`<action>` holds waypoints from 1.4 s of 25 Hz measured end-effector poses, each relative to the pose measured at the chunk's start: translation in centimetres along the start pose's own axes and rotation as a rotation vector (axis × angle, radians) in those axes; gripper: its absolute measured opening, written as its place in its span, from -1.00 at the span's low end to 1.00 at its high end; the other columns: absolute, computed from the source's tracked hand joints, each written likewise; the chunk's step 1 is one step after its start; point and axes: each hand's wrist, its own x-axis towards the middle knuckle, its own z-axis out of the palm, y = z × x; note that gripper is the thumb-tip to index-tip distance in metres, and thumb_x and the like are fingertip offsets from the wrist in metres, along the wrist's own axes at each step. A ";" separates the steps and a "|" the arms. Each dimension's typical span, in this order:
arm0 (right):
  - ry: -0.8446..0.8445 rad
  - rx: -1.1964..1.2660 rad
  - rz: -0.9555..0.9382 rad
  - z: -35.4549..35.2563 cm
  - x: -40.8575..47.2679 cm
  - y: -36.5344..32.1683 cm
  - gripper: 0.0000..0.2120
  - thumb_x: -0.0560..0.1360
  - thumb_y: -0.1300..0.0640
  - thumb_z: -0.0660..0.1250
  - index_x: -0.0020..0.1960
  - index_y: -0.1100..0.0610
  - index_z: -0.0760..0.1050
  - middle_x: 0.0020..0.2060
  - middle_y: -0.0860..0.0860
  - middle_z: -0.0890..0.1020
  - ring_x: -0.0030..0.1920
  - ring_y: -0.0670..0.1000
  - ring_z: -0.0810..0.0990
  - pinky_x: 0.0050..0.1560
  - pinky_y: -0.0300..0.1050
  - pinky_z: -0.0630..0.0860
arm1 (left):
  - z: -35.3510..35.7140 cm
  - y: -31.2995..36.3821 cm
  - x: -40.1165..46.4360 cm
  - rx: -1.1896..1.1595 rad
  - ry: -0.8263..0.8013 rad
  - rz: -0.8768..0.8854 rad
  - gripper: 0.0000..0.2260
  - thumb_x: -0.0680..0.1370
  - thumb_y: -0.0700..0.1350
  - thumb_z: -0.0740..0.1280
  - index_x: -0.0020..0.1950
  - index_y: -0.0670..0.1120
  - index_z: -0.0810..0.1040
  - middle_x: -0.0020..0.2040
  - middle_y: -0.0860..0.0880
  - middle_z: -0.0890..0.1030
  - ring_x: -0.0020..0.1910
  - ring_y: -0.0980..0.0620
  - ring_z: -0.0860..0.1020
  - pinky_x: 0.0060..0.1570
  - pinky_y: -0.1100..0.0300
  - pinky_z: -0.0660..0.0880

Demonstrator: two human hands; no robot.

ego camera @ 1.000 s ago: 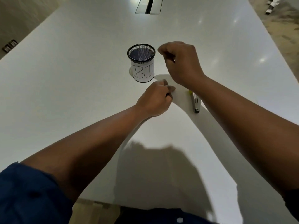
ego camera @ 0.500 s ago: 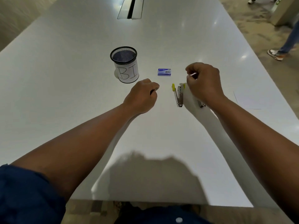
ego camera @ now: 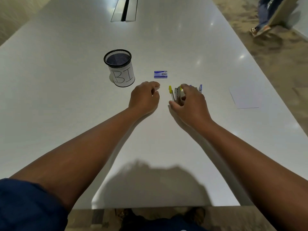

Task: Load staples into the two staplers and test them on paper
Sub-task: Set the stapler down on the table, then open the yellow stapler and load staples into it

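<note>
Both forearms reached out over the white desk (ego camera: 66, 97), blue sleeves cut off at the lower corners. The left hand (ego camera: 144, 98) hovered or rested low on the desk with its fingers curled inward and nothing visible in them; whether the fingertips pinched something tiny could not be made out. Just to its right, the right hand (ego camera: 191, 104) lay over the staplers, thumb and curled fingers closing round the yellow stapler (ego camera: 174, 94), whose opened metal parts stuck out past the fingers. The hand hid most of it. A purple stapler (ego camera: 200, 88) peeked out beyond the knuckles, only its tip showing. Farther right lay a sheet of paper (ego camera: 245, 98), faint against the desk. Just beyond the hands sat the small blue staple box (ego camera: 160, 74), and left of it a black mesh cup (ego camera: 120, 67) labelled "BI".
</note>
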 end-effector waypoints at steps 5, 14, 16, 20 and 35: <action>0.058 0.065 0.046 1.0 0.1 0.2 -0.77 0.40 0.08 0.45 -0.09 0.11 0.42 -0.32 -0.13 0.42 -0.21 0.05 0.44 -0.32 -0.19 0.28 | 0.3 0.0 -0.6 0.115 -0.033 0.232 -0.64 0.58 -0.05 0.25 0.37 0.00 0.52 0.20 -0.07 0.60 0.09 -0.17 0.60 0.11 -0.06 0.54; 0.087 0.361 0.177 3.0 0.1 -1.6 -0.58 0.45 0.13 0.43 0.30 0.11 0.53 -0.30 -0.28 0.56 -0.23 -0.38 0.57 -0.19 -0.53 0.44 | -0.4 0.2 -0.5 -0.144 -0.058 0.114 -0.70 0.62 0.22 0.20 0.29 0.15 0.47 -0.01 0.13 0.67 -0.06 0.04 0.61 -0.03 0.09 0.51; 0.084 0.404 0.160 3.2 0.1 -2.0 -0.53 0.46 0.10 0.43 0.35 0.11 0.51 -0.23 -0.27 0.58 -0.26 -0.40 0.55 -0.21 -0.54 0.41 | -0.5 0.3 -0.4 -0.283 -0.077 0.036 -0.70 0.58 0.29 0.21 0.19 0.15 0.45 -0.22 0.08 0.65 -0.21 0.04 0.61 -0.13 0.07 0.52; 0.058 0.424 0.108 3.3 0.3 -2.5 -0.53 0.44 0.04 0.40 0.34 0.07 0.51 -0.04 -0.14 0.64 -0.27 -0.22 0.59 -0.15 -0.31 0.52 | -0.5 0.0 0.0 -0.621 -0.103 -0.064 -0.75 0.53 0.14 0.37 0.05 0.00 0.49 -0.38 -0.14 0.55 -0.39 -0.06 0.49 -0.24 0.00 0.46; -0.136 0.625 0.231 3.9 3.3 -1.1 -0.76 0.54 -0.11 0.24 0.06 0.02 0.52 -0.26 0.01 0.64 -0.22 0.07 0.60 0.01 0.35 0.58 | -0.2 0.8 0.0 -0.553 -0.147 -0.108 -0.86 0.58 0.13 0.23 -0.07 0.18 0.56 -0.17 0.17 0.65 -0.15 0.16 0.59 0.04 0.08 0.53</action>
